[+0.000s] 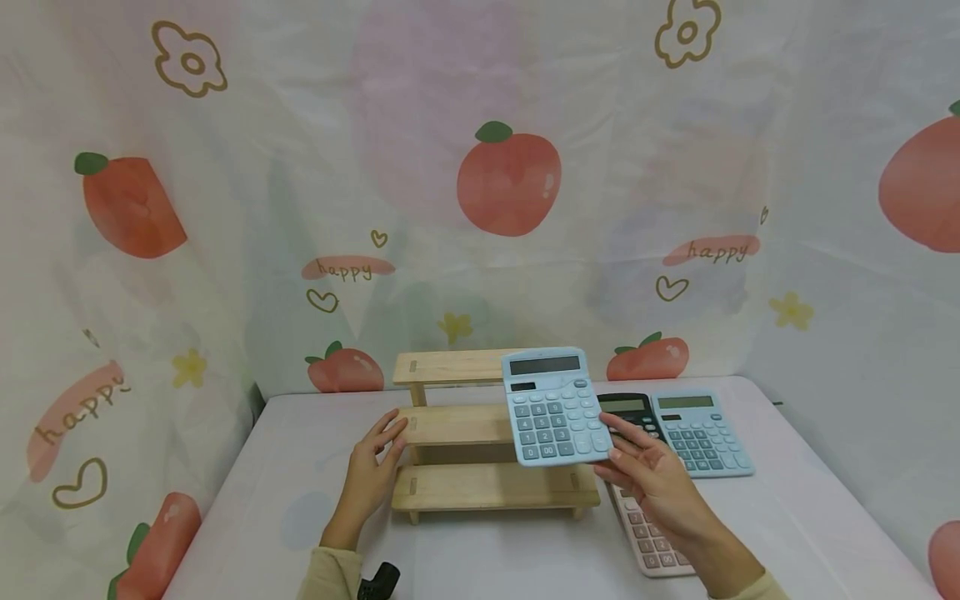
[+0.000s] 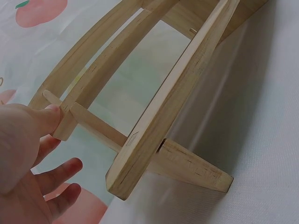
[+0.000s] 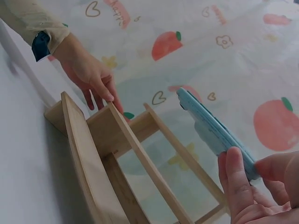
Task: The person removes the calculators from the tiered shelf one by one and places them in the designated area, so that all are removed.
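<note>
My right hand (image 1: 660,483) holds a light blue calculator (image 1: 558,417) by its lower right corner, thumb on one face and fingers on the other. The calculator is raised in front of a three-tier wooden display rack (image 1: 495,487), its keys and screen facing me. In the right wrist view the calculator (image 3: 215,126) shows edge-on, above and to the side of the rack (image 3: 84,149). With thumb and fingertips, my left hand (image 1: 375,462) pinches the left end of the rack's middle board. The left wrist view shows the thumb (image 2: 50,115) against that board end (image 2: 65,123).
To the right on the white table (image 1: 510,558) lie a second light blue calculator (image 1: 701,433), a black calculator (image 1: 628,406) and a pink calculator (image 1: 648,537), partly covered by my right hand. A patterned cloth backdrop (image 1: 480,292) encloses the back and sides.
</note>
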Demonstrator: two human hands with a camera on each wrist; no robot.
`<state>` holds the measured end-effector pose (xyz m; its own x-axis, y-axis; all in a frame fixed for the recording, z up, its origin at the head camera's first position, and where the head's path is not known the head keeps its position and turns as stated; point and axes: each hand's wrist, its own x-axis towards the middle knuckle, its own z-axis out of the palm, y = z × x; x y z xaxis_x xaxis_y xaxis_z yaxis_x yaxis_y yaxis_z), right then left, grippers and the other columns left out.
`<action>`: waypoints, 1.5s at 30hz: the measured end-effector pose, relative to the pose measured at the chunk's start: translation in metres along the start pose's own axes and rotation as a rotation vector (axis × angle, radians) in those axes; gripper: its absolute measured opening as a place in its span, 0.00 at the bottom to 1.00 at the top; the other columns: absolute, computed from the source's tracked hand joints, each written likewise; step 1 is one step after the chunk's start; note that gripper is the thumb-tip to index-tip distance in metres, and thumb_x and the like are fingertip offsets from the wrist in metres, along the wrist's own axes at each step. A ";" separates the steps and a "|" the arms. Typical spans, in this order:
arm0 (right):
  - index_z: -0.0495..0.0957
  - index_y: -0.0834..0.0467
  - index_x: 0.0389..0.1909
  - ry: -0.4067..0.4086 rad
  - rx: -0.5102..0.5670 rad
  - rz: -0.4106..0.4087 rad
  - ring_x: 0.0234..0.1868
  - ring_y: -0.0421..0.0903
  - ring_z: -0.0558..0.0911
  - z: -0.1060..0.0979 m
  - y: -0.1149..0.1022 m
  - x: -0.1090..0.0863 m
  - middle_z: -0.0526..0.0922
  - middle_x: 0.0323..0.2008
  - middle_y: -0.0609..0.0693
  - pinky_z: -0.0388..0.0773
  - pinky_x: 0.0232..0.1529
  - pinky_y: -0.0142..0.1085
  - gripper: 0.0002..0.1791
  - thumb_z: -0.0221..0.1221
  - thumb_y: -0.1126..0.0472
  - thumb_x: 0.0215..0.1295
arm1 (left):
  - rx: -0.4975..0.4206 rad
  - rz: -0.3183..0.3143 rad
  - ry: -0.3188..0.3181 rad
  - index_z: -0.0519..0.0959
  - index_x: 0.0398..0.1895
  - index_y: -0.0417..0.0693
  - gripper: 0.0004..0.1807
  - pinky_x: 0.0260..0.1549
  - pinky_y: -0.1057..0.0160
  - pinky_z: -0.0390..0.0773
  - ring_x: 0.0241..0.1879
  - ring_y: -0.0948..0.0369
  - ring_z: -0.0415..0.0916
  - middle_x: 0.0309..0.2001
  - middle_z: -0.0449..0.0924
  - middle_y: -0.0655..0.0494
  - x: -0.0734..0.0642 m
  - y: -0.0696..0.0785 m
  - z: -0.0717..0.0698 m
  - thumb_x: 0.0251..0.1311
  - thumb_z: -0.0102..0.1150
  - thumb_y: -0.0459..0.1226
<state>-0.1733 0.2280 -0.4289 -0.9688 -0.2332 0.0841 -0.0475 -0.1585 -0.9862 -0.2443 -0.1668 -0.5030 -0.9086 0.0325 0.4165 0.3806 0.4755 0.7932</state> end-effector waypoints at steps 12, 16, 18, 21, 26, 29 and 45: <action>0.64 0.53 0.74 -0.063 0.091 -0.074 0.57 0.38 0.85 -0.025 0.006 -0.010 0.82 0.60 0.38 0.83 0.53 0.31 0.27 0.47 0.71 0.78 | 0.000 0.000 -0.005 0.77 0.64 0.35 0.21 0.58 0.34 0.75 0.71 0.40 0.68 0.72 0.70 0.41 0.000 -0.001 0.000 0.71 0.58 0.35; 0.69 0.47 0.70 -0.074 0.118 -0.078 0.56 0.39 0.85 -0.031 0.007 -0.012 0.83 0.59 0.40 0.83 0.53 0.32 0.26 0.46 0.72 0.78 | -0.001 -0.001 -0.006 0.77 0.64 0.35 0.21 0.58 0.33 0.75 0.71 0.40 0.67 0.72 0.70 0.41 0.000 -0.001 0.000 0.71 0.58 0.34; 0.70 0.45 0.69 -0.081 0.124 -0.078 0.56 0.40 0.86 -0.033 0.008 -0.014 0.83 0.59 0.40 0.83 0.53 0.31 0.26 0.46 0.72 0.78 | -0.001 -0.004 -0.007 0.77 0.64 0.35 0.21 0.58 0.33 0.75 0.72 0.40 0.67 0.72 0.70 0.41 0.000 0.000 -0.001 0.71 0.58 0.34; 0.71 0.44 0.68 -0.085 0.126 -0.074 0.56 0.40 0.86 -0.036 0.008 -0.015 0.83 0.59 0.40 0.83 0.53 0.31 0.27 0.45 0.72 0.78 | -0.001 -0.008 -0.008 0.77 0.64 0.35 0.21 0.58 0.34 0.75 0.72 0.41 0.67 0.72 0.70 0.42 -0.001 0.000 -0.001 0.70 0.58 0.34; 0.71 0.44 0.68 -0.061 0.100 -0.064 0.55 0.39 0.86 -0.041 0.008 -0.017 0.83 0.58 0.38 0.83 0.53 0.31 0.26 0.46 0.71 0.78 | -0.007 -0.001 -0.005 0.77 0.64 0.35 0.21 0.58 0.34 0.75 0.71 0.41 0.67 0.72 0.70 0.41 -0.001 0.001 -0.001 0.70 0.58 0.34; 0.69 0.45 0.69 -0.039 0.083 -0.053 0.55 0.38 0.86 -0.044 0.008 -0.019 0.83 0.58 0.36 0.83 0.53 0.31 0.25 0.47 0.70 0.78 | -0.009 0.007 -0.003 0.77 0.63 0.34 0.21 0.58 0.34 0.75 0.71 0.40 0.68 0.72 0.70 0.40 -0.001 0.001 -0.001 0.70 0.58 0.34; 0.73 0.39 0.65 -0.001 0.101 -0.012 0.54 0.38 0.86 -0.072 0.018 -0.037 0.83 0.57 0.37 0.83 0.52 0.31 0.26 0.44 0.70 0.79 | 0.029 0.045 0.028 0.78 0.62 0.34 0.20 0.53 0.35 0.77 0.69 0.38 0.69 0.70 0.71 0.39 0.000 0.000 0.001 0.70 0.58 0.33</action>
<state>-0.1556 0.3033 -0.4602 -0.9682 -0.2312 0.0959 -0.0343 -0.2569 -0.9658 -0.2444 -0.1657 -0.5032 -0.8853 0.0303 0.4641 0.4156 0.4994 0.7602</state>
